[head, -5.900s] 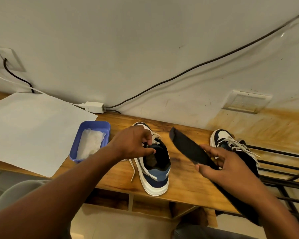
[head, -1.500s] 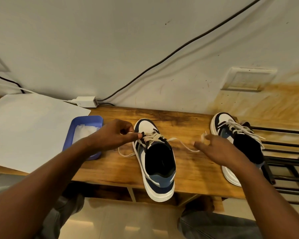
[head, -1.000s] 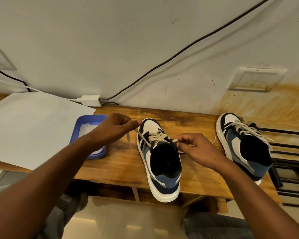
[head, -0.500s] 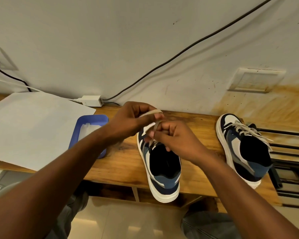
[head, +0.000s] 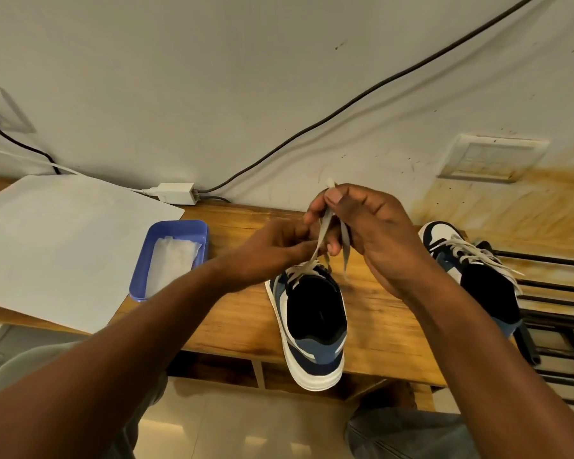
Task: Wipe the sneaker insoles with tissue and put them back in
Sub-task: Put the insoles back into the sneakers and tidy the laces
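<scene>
A blue, white and black sneaker (head: 312,329) stands on the wooden table (head: 242,313), heel toward me, its dark insole inside. Above its tongue both hands work the off-white laces (head: 322,233). My left hand (head: 272,250) pinches a lace just over the eyelets. My right hand (head: 362,220) holds a lace loop raised higher, its end sticking up past my thumb. The second sneaker (head: 474,273) stands at the right, laced, with nothing touching it.
A blue plastic tray (head: 140,279) with white tissue (head: 173,263) lies left of the sneaker. A large white sheet (head: 53,240) covers the table's left end. A charger block (head: 176,193) and cables run along the wall. A black metal rack (head: 557,313) stands at the right.
The insole held earlier is now out of my hand and the shoe's inside is dark. Both hands took the laces, came together over the shoe, and my right hand has lifted the lace higher.
</scene>
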`<state>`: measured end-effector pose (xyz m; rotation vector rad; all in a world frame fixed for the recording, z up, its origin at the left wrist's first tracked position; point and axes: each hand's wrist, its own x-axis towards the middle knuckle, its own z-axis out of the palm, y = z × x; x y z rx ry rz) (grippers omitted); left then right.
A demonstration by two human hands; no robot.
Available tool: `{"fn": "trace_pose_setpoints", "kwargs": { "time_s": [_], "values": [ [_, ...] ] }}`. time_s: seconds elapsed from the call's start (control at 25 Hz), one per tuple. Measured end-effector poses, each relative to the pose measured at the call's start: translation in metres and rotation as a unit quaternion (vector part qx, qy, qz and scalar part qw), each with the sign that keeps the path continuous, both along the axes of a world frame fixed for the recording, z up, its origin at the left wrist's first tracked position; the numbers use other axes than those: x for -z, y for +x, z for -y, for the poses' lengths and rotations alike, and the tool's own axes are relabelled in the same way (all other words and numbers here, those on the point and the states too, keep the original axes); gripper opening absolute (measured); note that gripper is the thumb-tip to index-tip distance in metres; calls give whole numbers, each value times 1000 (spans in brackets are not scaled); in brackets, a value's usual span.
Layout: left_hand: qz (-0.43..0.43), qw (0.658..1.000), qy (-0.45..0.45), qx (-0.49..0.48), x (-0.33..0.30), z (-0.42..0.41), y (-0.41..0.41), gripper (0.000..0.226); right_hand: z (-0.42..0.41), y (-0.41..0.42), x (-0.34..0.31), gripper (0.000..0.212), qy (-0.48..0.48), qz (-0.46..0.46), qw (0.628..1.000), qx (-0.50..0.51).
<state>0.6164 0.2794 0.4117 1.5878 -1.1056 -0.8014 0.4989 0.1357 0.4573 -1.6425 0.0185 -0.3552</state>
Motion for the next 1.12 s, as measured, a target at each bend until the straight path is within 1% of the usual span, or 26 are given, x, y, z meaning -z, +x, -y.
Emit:
{"fn": "trace_pose_setpoints", "kwargs": {
  "time_s": [0.04, 0.08, 0.12, 0.16, 0.2, 0.24, 0.28, 0.32, 0.36, 0.4, 0.44, 0.48, 0.52, 0.56, 0.6, 0.64, 0.68, 0.72, 0.76, 0.8, 0.84, 0.92, 1.0, 1.04, 1.12],
  "values": [
    [-34, 999, -16, 0, -2, 2, -2, 20, 2, -1, -1, 28, 3, 4, 1000, 6],
    [-87, 995, -30, -31, -4, 4, 0, 22, 6, -3, -1, 27, 23, 6, 1000, 19],
    [-156, 983, -41, -88, -6, 4, 4, 23, 12, -4, 0, 27, 45, 5, 998, 41],
    [-219, 961, -47, -159, -7, 4, 12, 23, 21, -5, 4, 26, 63, -2, 995, 75],
    [-248, 939, -35, -234, -5, 2, 20, 23, 31, -6, 9, 26, 77, -12, 990, 117],
    [-232, 927, 5, -296, -1, -3, 29, 24, 42, -8, 18, 25, 82, -30, 983, 163],
    [-181, 923, 75, -330, 5, -10, 39, 27, 53, -11, 28, 25, 72, -58, 974, 208],
    [-112, 922, 171, -328, 13, -19, 46, 30, 65, -15, 39, 26, 33, -102, 963, 246],
    [-40, 914, 278, -293, 20, -27, 50, 34, 75, -19, 51, 29, -44, -160, 950, 264],
    [27, 895, 372, -245, 27, -33, 51, 40, 83, -23, 61, 32, -147, -232, 927, 256],
    [97, 872, 432, -206, 34, -35, 50, 45, 87, -27, 70, 37, -247, -301, 892, 230],
    [170, 857, 449, -186, 39, -34, 49, 46, 88, -31, 76, 43, -332, -358, 848, 205],
    [237, 859, 415, -183, 41, -31, 47, 43, 87, -33, 80, 48, -391, -384, 813, 196],
    [279, 880, 341, -178, 40, -25, 43, 35, 82, -33, 80, 49, -426, -377, 799, 196],
    [289, 909, 258, -153, 37, -20, 38, 28, 77, -31, 81, 43, -431, -342, 812, 192],
    [277, 935, 189, -111, 33, -14, 33, 27, 70, -29, 78, 29, -404, -300, 846, 176],
    [258, 952, 146, -73, 31, -9, 28, 27, 62, -26, 74, 13, -358, -266, 884, 139],
    [249, 959, 123, -50, 31, -6, 23, 27, 55, -24, 69, 20, -317, -252, 910, 90],
    [252, 961, 108, -44, 34, -3, 19, 24, 49, -22, 67, 31, -276, -249, 927, 41],
    [261, 959, 96, -55, 38, -2, 17, 20, 45, -21, 66, 34, -246, -261, 933, 5],
    [269, 956, 87, -74, 42, -1, 15, 16, 43, -22, 67, 31, -224, -265, 937, -21],
    [282, 951, 68, -105, 45, 0, 13, 12, 41, -25, 70, 16, -218, -267, 938, -18],
    [269, 956, 37, -114, 40, 0, 11, 9, 39, -31, 69, 5, -241, -247, 938, 14],
    [257, 960, 24, -111, 36, 1, 9, 7, 38, -33, 67, 5, -258, -221, 940, 33],
    [243, 966, 23, -89, 30, 1, 7, 10, 32, -34, 62, 6, -258, -148, 953, 62]
  ]
}}
